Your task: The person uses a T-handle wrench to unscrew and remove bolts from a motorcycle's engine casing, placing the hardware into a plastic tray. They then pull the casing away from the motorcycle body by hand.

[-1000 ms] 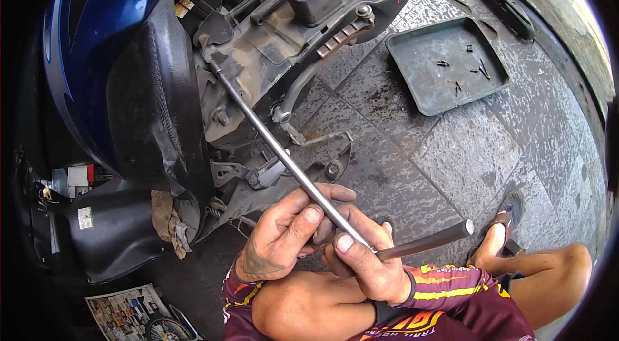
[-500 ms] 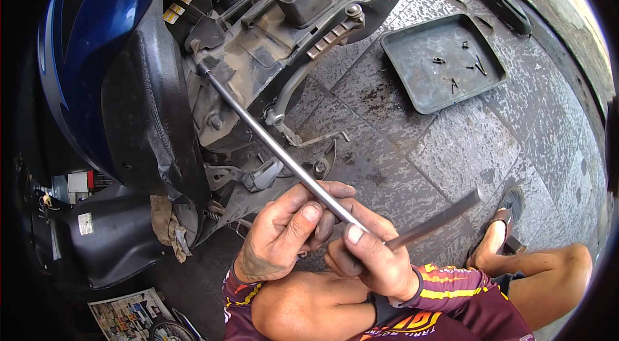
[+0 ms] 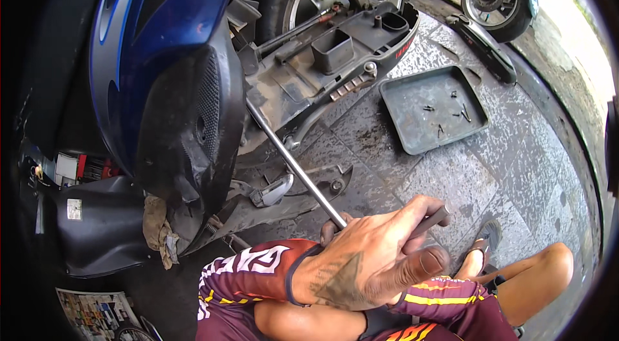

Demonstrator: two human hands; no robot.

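A long steel socket wrench [image 3: 298, 171] with a crosswise handle slants from the dusty motorbike engine cover [image 3: 284, 93] down to my hands. My left hand [image 3: 361, 254], tattooed on its back, reaches across over the handle, its fingers hooked around the bar near the bar's free end and its thumb held apart. Beneath it my right hand [image 3: 327, 233] is mostly hidden; dark fingertips show around the lower shaft. The wrench's far tip is out of sight behind the black plastic panel [image 3: 193, 115] of the blue scooter body [image 3: 148, 12].
On the tiled floor to the right lies a grey tray [image 3: 403, 131] holding several small bolts. Beyond it are a dark silencer-shaped part [image 3: 483, 51] and another motorbike's wheel [image 3: 496, 2]. At left are a black plastic cover [image 3: 103, 228] and a rag [image 3: 157, 228].
My left hand has left the shaft and crossed over my right hand onto the handle. The handle has turned with the wrench. The view has shifted, so the scooter appears farther right and lower.
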